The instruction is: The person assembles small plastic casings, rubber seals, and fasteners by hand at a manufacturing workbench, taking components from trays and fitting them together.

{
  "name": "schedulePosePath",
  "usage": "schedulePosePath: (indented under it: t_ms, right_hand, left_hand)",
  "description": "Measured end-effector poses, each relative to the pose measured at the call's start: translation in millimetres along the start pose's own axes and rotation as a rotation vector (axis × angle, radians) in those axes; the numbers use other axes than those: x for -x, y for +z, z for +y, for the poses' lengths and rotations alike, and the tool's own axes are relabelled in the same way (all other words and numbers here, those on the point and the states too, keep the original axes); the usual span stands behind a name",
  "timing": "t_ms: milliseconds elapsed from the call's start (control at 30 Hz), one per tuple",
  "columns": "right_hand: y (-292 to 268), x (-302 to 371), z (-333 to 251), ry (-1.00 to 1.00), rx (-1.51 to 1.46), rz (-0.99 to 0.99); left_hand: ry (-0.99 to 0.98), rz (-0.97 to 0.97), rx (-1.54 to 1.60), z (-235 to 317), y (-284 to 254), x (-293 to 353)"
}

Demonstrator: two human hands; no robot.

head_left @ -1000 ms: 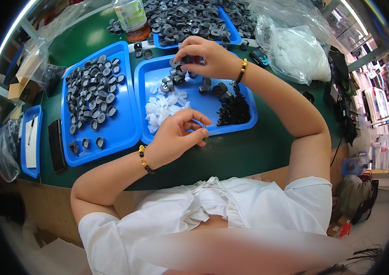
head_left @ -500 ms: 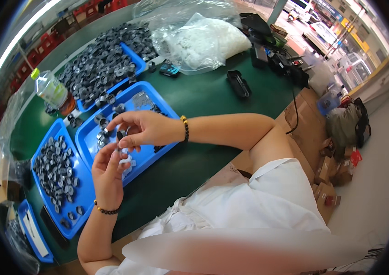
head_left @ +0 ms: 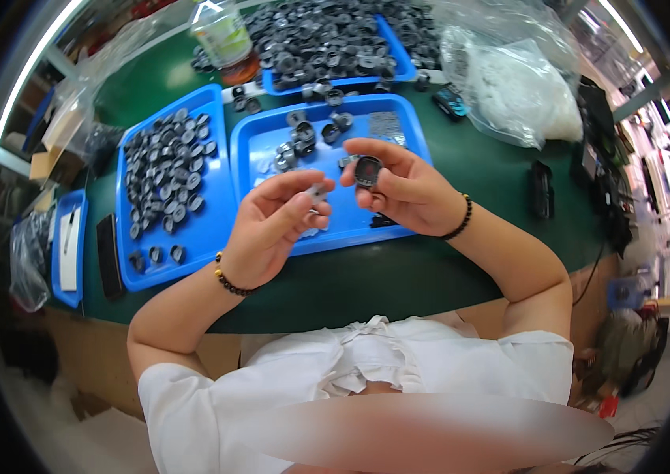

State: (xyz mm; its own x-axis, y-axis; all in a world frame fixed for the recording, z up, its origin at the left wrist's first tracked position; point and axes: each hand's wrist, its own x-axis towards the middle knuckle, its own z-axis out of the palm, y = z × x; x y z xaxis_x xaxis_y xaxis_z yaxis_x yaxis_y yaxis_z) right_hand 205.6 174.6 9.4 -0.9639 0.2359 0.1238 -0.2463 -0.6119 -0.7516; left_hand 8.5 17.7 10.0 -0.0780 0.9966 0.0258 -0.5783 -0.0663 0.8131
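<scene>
In my right hand [head_left: 414,193] a round black cap-like part [head_left: 368,170] is pinched between thumb and fingers, its round face toward me. My left hand [head_left: 272,225], a little lower and to the left, grips a small pale translucent piece [head_left: 317,193] between thumb and fingertips. The two hands are slightly apart, over the middle blue tray [head_left: 242,162]. Behind them in that tray lie several loose dark round parts [head_left: 303,141], some pale bits beside my left hand, and a grey patch of tiny pieces [head_left: 386,126] at the far right corner.
A left blue tray [head_left: 133,261] holds many dark round parts. Beyond, a large heap [head_left: 319,39] surrounds another blue tray. Around stand a drink bottle [head_left: 224,39], a plastic bag of white pieces [head_left: 520,91], a black case [head_left: 542,189], a dark phone-like slab [head_left: 110,257] and a narrow blue tray [head_left: 70,296].
The view has turned, shifting the table rightward and levelling it. My hands, formerly together, have drawn apart, and the black part in my right hand now shows its round face.
</scene>
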Motion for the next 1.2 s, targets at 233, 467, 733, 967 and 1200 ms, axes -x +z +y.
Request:
schedulePosePath:
  t_ms: [233, 467, 733, 967, 1200]
  right_hand:
    - [0, -5, 2, -0.016, 0.109, 0.033]
    - [8, -8, -4, 0.102, 0.114, 0.107]
    - [24, -5, 7, 0.075, 0.586, 0.234]
    - [38, -2, 7, -0.226, 1.241, 0.272]
    - [35, 2, 17, -0.522, 1.577, 0.178]
  left_hand:
    - [-0.028, -0.025, -0.006, 4, 2, 4]
    - [0.005, -0.055, -0.036, 1, -11, -1]
    - [-0.058, 0.132, -0.111, 3, 0, -1]
    - [-0.025, 0.129, -0.216, 3, 3, 3]
    - [-0.036, 0.103, -0.275, 1, 4, 3]
